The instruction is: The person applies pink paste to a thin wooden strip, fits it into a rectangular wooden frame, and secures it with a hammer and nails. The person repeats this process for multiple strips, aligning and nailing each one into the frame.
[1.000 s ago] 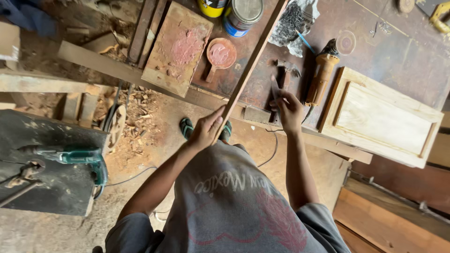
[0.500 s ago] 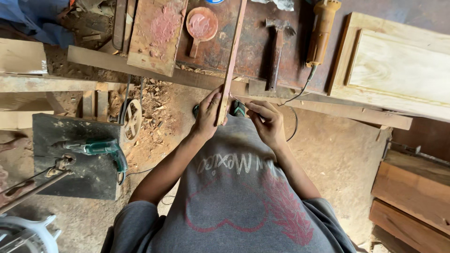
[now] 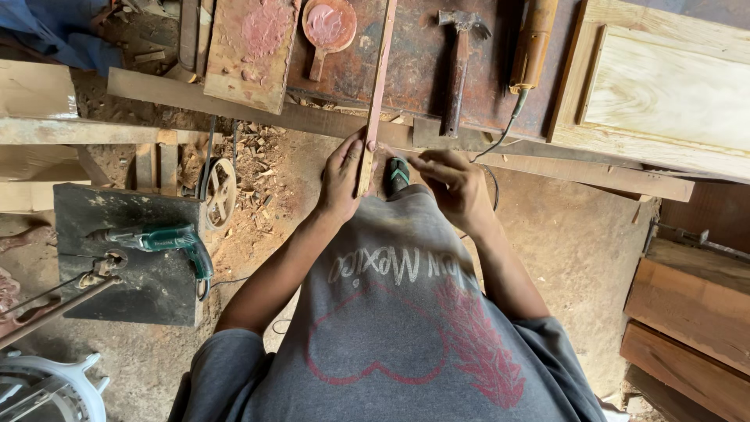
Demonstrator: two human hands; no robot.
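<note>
Fingers of the left hand (image 3: pixel 341 181) are wrapping around the near end of a thin wooden strip (image 3: pixel 376 98), grasping it just off the workbench edge (image 3: pixel 547 152). The strip is running away from the person, lying lengthwise across the dark bench top and leaving the top of the view. Right hand (image 3: pixel 453 187) is sitting just beside the strip's end with fingertips pinched together toward it; cannot tell whether it is actually touching the strip or holding something small. A green-strapped sandal (image 3: pixel 398 173) is showing between the two hands, down on the dirt floor. On the bench, right of the strip, a hammer (image 3: pixel 459 62) is lying with its head away from the person, and beyond it a brown power tool (image 3: pixel 533 43) with a cord hanging over the edge. A pale wooden panel frame (image 3: pixel 656 86) is resting at the far right. Left of the strip, a round paddle smeared with pink paste (image 3: pixel 328 27) and a board (image 3: pixel 251 51) with the same pink are lying. A green drill (image 3: pixel 160 241) is lying on a dark slab at the lower left, near wood shavings (image 3: pixel 254 168).
</note>
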